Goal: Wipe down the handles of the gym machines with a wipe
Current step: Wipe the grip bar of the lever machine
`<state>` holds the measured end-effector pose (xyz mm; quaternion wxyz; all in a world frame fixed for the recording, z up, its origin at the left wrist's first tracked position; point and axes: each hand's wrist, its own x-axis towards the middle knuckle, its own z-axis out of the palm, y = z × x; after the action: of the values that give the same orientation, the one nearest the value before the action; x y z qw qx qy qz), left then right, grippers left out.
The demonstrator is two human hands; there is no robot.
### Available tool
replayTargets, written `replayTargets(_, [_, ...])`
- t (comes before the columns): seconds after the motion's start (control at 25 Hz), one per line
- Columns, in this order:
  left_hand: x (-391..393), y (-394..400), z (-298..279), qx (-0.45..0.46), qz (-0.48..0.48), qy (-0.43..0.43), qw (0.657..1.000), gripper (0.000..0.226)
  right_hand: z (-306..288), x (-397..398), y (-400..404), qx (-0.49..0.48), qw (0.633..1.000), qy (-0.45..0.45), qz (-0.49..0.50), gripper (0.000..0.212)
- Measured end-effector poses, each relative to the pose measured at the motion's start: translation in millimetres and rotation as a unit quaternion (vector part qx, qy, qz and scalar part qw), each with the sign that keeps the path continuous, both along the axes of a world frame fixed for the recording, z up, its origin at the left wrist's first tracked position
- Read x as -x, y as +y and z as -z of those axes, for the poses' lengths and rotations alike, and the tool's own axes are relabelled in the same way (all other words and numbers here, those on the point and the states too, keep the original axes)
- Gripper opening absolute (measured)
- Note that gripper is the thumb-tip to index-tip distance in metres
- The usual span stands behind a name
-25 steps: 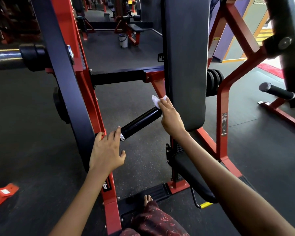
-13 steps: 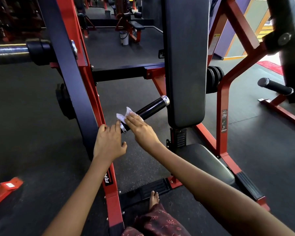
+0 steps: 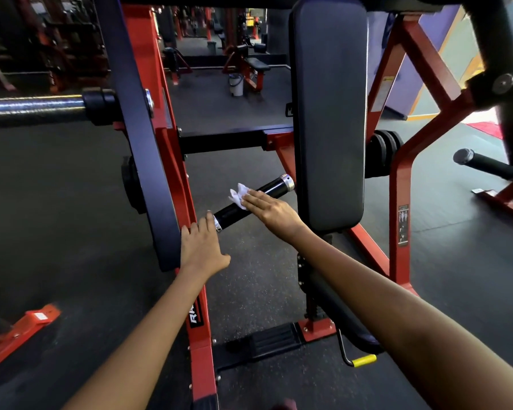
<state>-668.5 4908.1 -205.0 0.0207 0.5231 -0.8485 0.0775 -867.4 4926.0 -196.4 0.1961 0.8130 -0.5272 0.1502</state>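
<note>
Head camera, looking forward-down (close over arms), single view.

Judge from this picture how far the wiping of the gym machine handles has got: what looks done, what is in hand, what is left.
Done: nothing shows as finished; no handle looks visibly cleaner. In hand: the right hand presses the crumpled white wipe onto the middle of the black cylindrical handle with silver end caps, while the left hand rests on the red steel frame. Left: the black rubber-gripped handle at far right, untouched now.

You have two hands, left (image 3: 203, 247) and right (image 3: 271, 210), one white wipe (image 3: 239, 196), two black handles (image 3: 253, 204) (image 3: 486, 165), one back pad (image 3: 329, 119).
</note>
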Motion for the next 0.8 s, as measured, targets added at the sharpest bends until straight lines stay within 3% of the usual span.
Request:
replayTargets(0.16, [7,1,-13,-0.105,-0.049,0.017,0.993,0.113,-10,11,10,-0.037,0.998,-0.006,0.044,0.059])
replayTargets(0.28, [22,20,-21,-0.136,-0.063,0.019,0.989,0.112,-23,28,29,-0.068,0.995,-0.032,0.059,0.046])
replayTargets(0.56, [108,95,-26,-0.104,0.045,-0.024,0.993,0.100,-26,106,134,-0.064,0.988,-0.081,0.116,0.033])
replayTargets(0.8, [216,154,-28,-0.108,0.156,-0.022,0.982,0.092,-19,190,230,-0.058,0.966,-0.118,0.220,0.046])
